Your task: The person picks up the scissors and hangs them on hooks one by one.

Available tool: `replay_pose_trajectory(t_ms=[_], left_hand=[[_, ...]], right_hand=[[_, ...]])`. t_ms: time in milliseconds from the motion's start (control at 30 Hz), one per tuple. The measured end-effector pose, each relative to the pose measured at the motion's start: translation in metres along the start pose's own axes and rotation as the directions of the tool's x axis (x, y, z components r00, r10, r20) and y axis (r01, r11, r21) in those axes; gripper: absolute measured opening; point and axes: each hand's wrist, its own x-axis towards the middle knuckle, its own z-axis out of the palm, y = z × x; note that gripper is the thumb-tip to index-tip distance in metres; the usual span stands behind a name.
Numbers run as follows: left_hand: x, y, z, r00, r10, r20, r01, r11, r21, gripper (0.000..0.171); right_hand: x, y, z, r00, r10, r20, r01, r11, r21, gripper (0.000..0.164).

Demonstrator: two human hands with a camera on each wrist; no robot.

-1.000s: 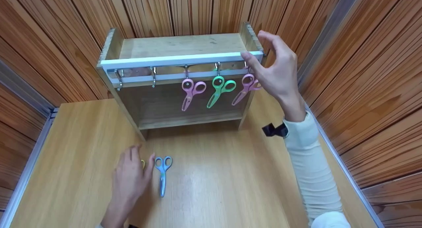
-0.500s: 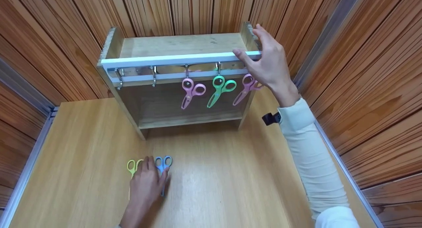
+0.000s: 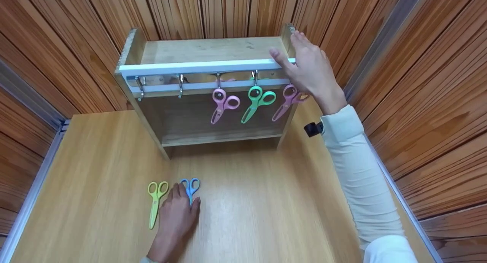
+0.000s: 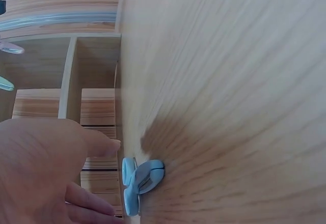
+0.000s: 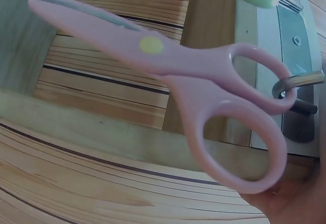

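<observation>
My left hand (image 3: 177, 219) is low over the tabletop beside the blue scissors (image 3: 190, 196), its thumb and fingers spread to either side of them. In the left wrist view a gap shows between the thumb and the blue scissors (image 4: 135, 179). Yellow-green scissors (image 3: 153, 213) lie flat just left of that hand. My right hand (image 3: 314, 70) rests on the top right corner of a wooden shelf (image 3: 209, 50), fingers extended along the side panel, thumb by the white rail (image 3: 205, 67). Close to it, pink scissors (image 5: 193, 63) hang from a hook by one handle ring.
Green scissors (image 3: 250, 110) and a second pair of pink scissors (image 3: 217, 113) also hang from the rail. Two bare hooks, one a left-end hook (image 3: 140, 88), are on its left. Wood-plank walls (image 3: 430, 84) enclose the table (image 3: 243, 202) behind and at the sides.
My left hand has moved right, from over the yellow-green scissors to the blue ones, uncovering the yellow-green pair. My right hand has moved left and settled onto the shelf corner.
</observation>
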Motion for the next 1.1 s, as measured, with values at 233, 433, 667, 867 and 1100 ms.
replay_pose_trajectory(t_ms=[233,433,667,867,1100], left_hand=[[0.002,0.004,0.006,1.0,-0.006,0.029,0.005,0.999,0.036,0.072],[0.003,0.005,0.01,1.0,0.025,-0.004,-0.025,0.995,0.1,0.071],[0.007,0.006,0.011,1.0,0.02,-0.017,-0.018,0.992,0.123,0.075],[0.009,0.004,0.014,0.998,0.039,-0.051,-0.03,0.985,0.169,0.068],[0.009,0.004,0.023,0.954,0.151,-0.26,-0.068,0.95,0.304,0.051]], right_hand=[[-0.001,0.001,0.0,1.0,0.025,0.015,-0.025,1.0,-0.016,0.096],[-0.001,0.0,0.001,0.999,0.035,0.026,-0.035,0.999,-0.022,0.094],[0.0,-0.003,0.001,0.999,0.031,0.031,-0.03,0.999,-0.014,0.092],[0.002,-0.004,0.002,1.0,0.024,0.015,-0.024,1.0,-0.009,0.091],[0.001,-0.002,0.004,1.0,0.005,-0.009,-0.005,1.0,0.002,0.095]])
